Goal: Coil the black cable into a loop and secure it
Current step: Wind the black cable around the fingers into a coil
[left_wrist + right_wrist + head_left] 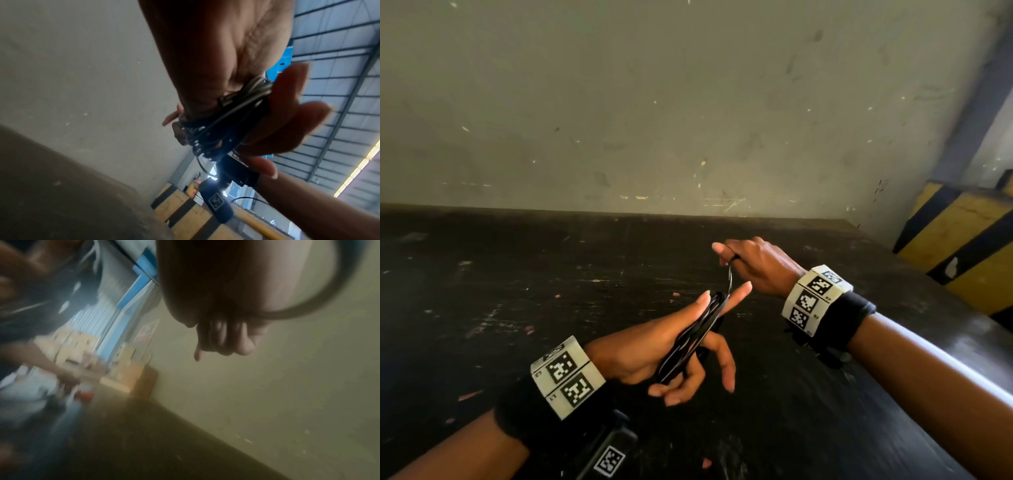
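The black cable [693,337] is wound into several thin loops, held above a dark tabletop [517,291]. My left hand [681,342] pinches the coil between thumb and forefinger, with the lower fingers curled beneath it. In the left wrist view the cable bundle [216,129] crosses the left palm [236,56]. One free strand [730,279] rises from the coil's top to my right hand [750,263], whose curled fingers grip the cable's end just above and right of the coil. The right wrist view is blurred; the right hand's fingers [226,340] look curled.
A pale scuffed wall [688,102] stands behind the table. A yellow and black striped barrier [962,246] sits at the right. Small debris flecks dot the tabletop. A black device with a square marker [608,460] hangs under my left wrist.
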